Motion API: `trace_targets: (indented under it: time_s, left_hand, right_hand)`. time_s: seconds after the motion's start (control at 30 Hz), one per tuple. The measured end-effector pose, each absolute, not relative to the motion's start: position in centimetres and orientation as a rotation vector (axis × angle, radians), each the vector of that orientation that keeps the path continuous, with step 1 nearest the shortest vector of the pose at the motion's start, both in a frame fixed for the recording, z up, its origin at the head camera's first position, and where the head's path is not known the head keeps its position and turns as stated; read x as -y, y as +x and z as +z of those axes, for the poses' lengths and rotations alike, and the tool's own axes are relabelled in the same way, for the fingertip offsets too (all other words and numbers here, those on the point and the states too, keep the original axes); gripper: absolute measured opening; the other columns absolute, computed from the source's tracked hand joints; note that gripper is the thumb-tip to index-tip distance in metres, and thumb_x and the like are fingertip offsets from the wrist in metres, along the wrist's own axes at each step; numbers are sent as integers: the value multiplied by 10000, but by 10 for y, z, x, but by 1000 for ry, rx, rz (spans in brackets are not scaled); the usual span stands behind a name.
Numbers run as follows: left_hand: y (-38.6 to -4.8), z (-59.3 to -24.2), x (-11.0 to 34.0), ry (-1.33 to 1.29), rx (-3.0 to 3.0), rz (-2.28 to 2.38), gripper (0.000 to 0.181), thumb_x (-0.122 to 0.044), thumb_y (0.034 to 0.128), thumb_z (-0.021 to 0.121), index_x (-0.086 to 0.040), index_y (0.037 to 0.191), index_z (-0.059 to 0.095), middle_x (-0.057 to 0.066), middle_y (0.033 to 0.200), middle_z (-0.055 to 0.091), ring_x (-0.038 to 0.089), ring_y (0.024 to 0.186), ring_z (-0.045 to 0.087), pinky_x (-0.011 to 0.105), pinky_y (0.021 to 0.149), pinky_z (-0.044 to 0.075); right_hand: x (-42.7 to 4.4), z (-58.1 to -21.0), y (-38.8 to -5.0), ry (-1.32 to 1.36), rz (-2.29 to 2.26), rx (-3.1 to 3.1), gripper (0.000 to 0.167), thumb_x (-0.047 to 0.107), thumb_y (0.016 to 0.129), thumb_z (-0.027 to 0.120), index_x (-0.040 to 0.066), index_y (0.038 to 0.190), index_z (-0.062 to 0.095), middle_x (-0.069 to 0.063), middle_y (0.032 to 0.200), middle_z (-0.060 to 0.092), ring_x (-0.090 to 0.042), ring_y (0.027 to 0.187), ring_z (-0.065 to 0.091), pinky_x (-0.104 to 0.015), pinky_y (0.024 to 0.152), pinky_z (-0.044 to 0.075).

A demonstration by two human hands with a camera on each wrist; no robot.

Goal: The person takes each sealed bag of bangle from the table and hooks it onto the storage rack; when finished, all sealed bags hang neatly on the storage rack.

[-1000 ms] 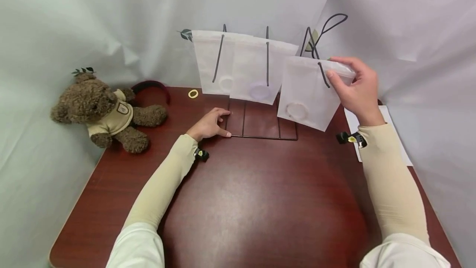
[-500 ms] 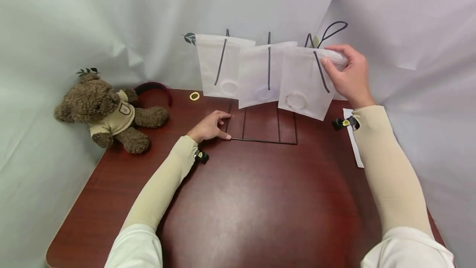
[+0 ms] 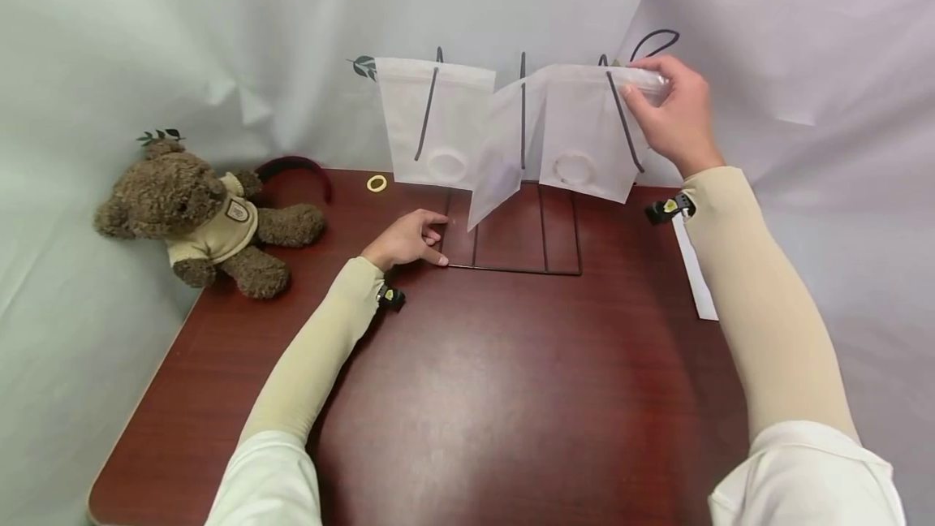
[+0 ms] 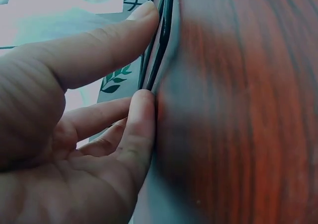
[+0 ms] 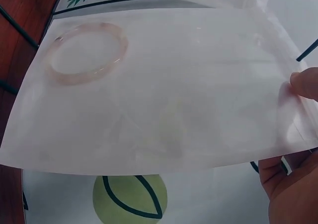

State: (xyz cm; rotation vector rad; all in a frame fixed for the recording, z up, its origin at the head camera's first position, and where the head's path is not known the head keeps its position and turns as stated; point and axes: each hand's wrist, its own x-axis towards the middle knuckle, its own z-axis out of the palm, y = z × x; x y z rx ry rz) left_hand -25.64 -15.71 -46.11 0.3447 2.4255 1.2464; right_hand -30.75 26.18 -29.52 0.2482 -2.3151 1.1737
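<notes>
In the head view, a black wire rack (image 3: 508, 269) stands at the back of the table with three frosted zip bags on its prongs. My right hand (image 3: 678, 110) pinches the top right corner of the right bag (image 3: 588, 144), thumb in front. A pale pinkish bangle (image 5: 89, 79) shows through this bag in the right wrist view. The middle bag (image 3: 504, 132) is turned aslant, with something faintly purple inside. The left bag (image 3: 438, 116) hangs flat with a whitish ring inside. My left hand (image 3: 406, 239) touches the rack's base at its front left corner, thumb and finger spread.
A brown teddy bear (image 3: 197, 213) lies on the left of the table. Behind it is a dark red headband-like arc (image 3: 299, 161). A yellow ring (image 3: 377, 183) lies left of the rack, and a white sheet (image 3: 697, 270) on the right.
My right hand has moved up and left with the right bag, which now sits farther back on its prong. The middle bag has swung aslant. My left hand stays at the rack's corner.
</notes>
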Motion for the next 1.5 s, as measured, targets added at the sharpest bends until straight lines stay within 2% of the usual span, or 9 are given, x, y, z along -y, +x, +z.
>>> trace_targets:
  time_s: [0.37,0.47,0.6,0.7,0.8,1.0,1.27,1.37,1.5]
  left_hand:
    - [-254,-467,156,303,-2383,1290,910,4,743,945,-88,1549,531,140,1509,467,298,1213,656,382,1022,576]
    - [-254,-470,154,298,-2372,1307,911,7,745,942,-90,1550,528,131,1532,438,298,1229,651,376,1026,575]
    - [-256,-471,154,305,-2371,1324,913,19,739,938,-89,1548,531,132,1530,434,289,1220,645,367,1028,571]
    - [-256,-472,154,311,-2370,1327,915,21,739,937,-87,1550,528,137,1530,431,283,1213,645,360,1032,568]
    - [-256,-472,154,313,-2371,1320,908,14,747,935,-88,1552,527,133,1538,427,277,1215,644,353,1035,566]
    - [-255,-470,154,320,-2379,1306,891,5,753,933,-88,1545,535,122,1549,426,281,1219,644,362,1038,561]
    - [-256,-471,158,315,-2385,1294,905,-17,756,939,-87,1556,521,125,1566,421,287,1234,650,359,1040,562]
    - [-255,-471,159,305,-2382,1297,907,-14,753,940,-85,1555,521,128,1559,422,284,1228,645,358,1037,560]
    - [-255,-469,158,308,-2385,1300,899,-11,749,941,-79,1546,530,131,1537,432,276,1207,639,348,1021,556]
  right_hand:
    - [-260,-298,-320,198,1264,2325,292,266,940,759,214,1225,788,63,1179,728,-45,1053,576,-185,909,430]
    - [-264,-300,-319,188,1277,2308,321,260,934,767,194,1249,773,78,1161,707,-46,970,570,-194,853,434]
    - [-271,-302,-314,209,1333,2222,406,198,916,784,105,1306,721,154,1053,673,-29,832,582,-190,775,450]
    - [-279,-303,-305,211,1375,2176,458,159,901,784,87,1341,679,168,966,676,-4,816,621,-173,783,478]
    - [-293,-308,-296,209,1408,2159,457,140,893,786,111,1335,674,168,916,696,0,806,648,-169,782,502]
    - [-336,-330,-284,181,1441,2150,415,100,893,784,107,1298,696,188,923,739,11,820,678,-155,792,514]
    - [-389,-368,-271,19,1372,2294,399,121,915,772,68,1305,703,246,904,697,43,822,636,-121,783,477]
    - [-405,-385,-268,-22,1352,2370,380,133,925,768,91,1298,708,264,910,683,63,841,629,-94,770,470]
    - [-426,-406,-267,-90,1284,2466,414,192,939,777,67,1322,684,279,944,661,82,901,617,-69,784,457]
